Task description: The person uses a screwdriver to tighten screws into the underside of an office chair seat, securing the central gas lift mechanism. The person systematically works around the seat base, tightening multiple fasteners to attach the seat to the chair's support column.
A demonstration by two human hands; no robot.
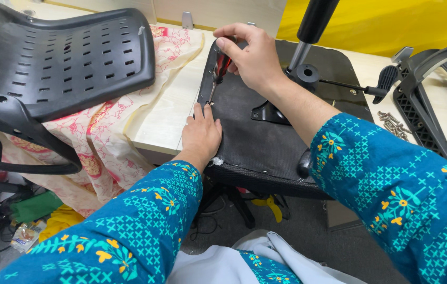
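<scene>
Hands in teal sleeves with yellow flowers are working on an upturned office chair seat (265,142) lying on a pale wooden table (168,113). Its underside is facing up: flat black board, dark mesh wrapping the near edge, a black metal bracket and a grey-and-black gas cylinder (307,37) rising from the middle, a thin lever (357,87) sticking out to the right.

Gripping a screwdriver (219,71) with a red and black handle, the right hand (252,58) is closing all its fingers round the handle and aiming the tip down at the seat's left edge. Just below the tip, the left hand (201,134) is lying flat on the seat, fingers stretched out and pressing, holding nothing.

A black slotted plastic chair back (65,58) is resting at the left on cream cloth with red embroidery (105,137). Loose silver screws (392,123) are lying at the right beside another black chair frame (434,100).

On the floor at the lower left, a small clear crumpled packet (23,235) is sitting among green and yellow cloth; its print is too small to make out. Yellow sheeting (392,23) is hanging behind the table.
</scene>
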